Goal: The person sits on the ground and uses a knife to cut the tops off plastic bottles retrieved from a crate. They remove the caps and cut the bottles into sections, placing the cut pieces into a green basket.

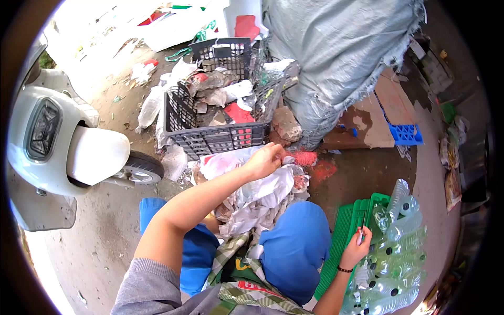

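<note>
My left hand point(265, 161) reaches across my body, its fingers pinched together at the top of a heap of crumpled white paper or plastic sheeting point(268, 186). What sits between the fingertips is too small to make out. Just right of them lies a patch of red-pink bits point(303, 157). My right hand point(358, 248), a dark bracelet on its wrist, is closed around a slim tool with a white handle point(359, 239) and a thin dark tip pointing away from me; it looks like a small knife. That hand is over green plastic crates point(341, 231).
Beyond the heap stands a black crate point(218, 139) of scraps. A big grey woven sack point(341, 47) towers at back right, beside flattened cardboard point(367, 121) and a blue plastic piece point(407, 134). Clear plastic bottles point(394, 257) lie at right. A white scooter point(58, 142) is at left.
</note>
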The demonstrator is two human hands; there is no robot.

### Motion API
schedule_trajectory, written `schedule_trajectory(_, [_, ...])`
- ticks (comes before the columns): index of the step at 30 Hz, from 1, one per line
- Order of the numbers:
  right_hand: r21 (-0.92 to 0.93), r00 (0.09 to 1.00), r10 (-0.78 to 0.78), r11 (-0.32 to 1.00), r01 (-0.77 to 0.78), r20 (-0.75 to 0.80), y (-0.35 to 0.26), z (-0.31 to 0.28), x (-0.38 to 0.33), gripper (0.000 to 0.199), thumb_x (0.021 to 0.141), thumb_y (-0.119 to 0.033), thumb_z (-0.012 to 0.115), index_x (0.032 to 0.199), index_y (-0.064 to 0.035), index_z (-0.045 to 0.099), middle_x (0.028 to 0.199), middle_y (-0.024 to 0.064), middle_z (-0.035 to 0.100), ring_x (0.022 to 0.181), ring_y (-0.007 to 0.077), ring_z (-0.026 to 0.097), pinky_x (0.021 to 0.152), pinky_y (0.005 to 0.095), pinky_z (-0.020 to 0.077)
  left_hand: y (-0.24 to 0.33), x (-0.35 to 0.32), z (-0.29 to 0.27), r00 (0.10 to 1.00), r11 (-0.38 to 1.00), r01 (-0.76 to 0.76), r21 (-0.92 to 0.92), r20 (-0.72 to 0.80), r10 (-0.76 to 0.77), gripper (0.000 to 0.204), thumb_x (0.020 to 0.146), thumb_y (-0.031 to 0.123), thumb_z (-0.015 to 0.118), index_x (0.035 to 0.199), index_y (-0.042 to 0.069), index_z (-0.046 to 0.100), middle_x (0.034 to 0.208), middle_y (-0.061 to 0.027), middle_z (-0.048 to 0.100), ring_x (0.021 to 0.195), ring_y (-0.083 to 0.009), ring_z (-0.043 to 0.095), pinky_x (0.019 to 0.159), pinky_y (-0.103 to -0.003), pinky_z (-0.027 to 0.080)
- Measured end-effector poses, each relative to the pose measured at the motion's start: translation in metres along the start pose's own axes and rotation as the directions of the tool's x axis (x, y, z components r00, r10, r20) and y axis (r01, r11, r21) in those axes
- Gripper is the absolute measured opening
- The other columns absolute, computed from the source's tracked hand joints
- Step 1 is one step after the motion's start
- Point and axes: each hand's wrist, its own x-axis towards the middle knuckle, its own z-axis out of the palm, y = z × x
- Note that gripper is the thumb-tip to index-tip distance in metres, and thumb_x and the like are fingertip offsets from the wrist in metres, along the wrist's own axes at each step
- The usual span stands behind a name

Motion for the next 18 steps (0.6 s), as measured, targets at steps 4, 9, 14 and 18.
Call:
schedule_trajectory(4, [0.108, 0.940, -0.145, 0.987, 0.116, 0.310, -0.100, 0.114, 0.086, 0.017, 0.094, -0.003, 0.060, 0.110, -0.0017, 0.063, 0.090, 0.0091, 0.067, 0.078, 0.0170, 0.062, 0.073, 0.0315, 0.0509, -0.041, 0.020, -0.101, 0.990, 0.965, 0.024, 0.261, -0.140, 0.013, 0.022, 0.085, 0.006, 0.059, 0.106, 0.004, 0.063, 0.099, -0.0158, 0.061, 0.091, -0.0325, 0.067, 0.082, -0.040, 0.054])
schedule_trajectory(9, [0.249, 0.635, -0.547, 0.829, 0.501, 0.545, -0.205, 0.292, 0.134, 0.013, 0.090, -0.008, 0.059, 0.101, -0.0042, 0.065, 0.092, 0.0166, 0.065, 0.082, 0.0366, 0.065, 0.069, 0.0399, 0.0501, -0.151, 0.042, -0.202, 0.904, 0.832, 0.346, 0.434, -0.392, -0.172, 0.023, 0.086, 0.012, 0.060, 0.107, 0.002, 0.063, 0.108, -0.0177, 0.065, 0.103, -0.0355, 0.065, 0.091, -0.043, 0.052])
schedule_trajectory(14, [0.391, 0.428, -0.753, 0.637, 0.664, 0.500, -0.220, 0.441, 0.142, 0.017, 0.093, -0.008, 0.056, 0.108, -0.0019, 0.061, 0.095, 0.0173, 0.067, 0.078, 0.0344, 0.067, 0.069, 0.0418, 0.0522, -0.280, 0.106, -0.281, 0.859, 0.505, 0.511, 0.696, -0.436, -0.267, 0.033, 0.084, 0.015, 0.059, 0.113, 0.000, 0.056, 0.116, -0.0232, 0.062, 0.111, -0.0401, 0.061, 0.094, -0.050, 0.050])
schedule_trajectory(18, [0.393, 0.597, -0.360, 0.916, 0.081, 0.717, -0.220, 0.481, 0.138, 0.012, 0.099, -0.008, 0.053, 0.107, -0.0006, 0.059, 0.089, 0.0158, 0.069, 0.063, 0.0241, 0.068, 0.059, 0.0359, 0.0526, -0.386, 0.147, -0.326, 0.878, 0.239, 0.475, 0.847, -0.439, -0.189, 0.051, 0.083, 0.016, 0.064, 0.130, 0.001, 0.051, 0.137, -0.0205, 0.052, 0.130, -0.0364, 0.050, 0.108, -0.043, 0.042])
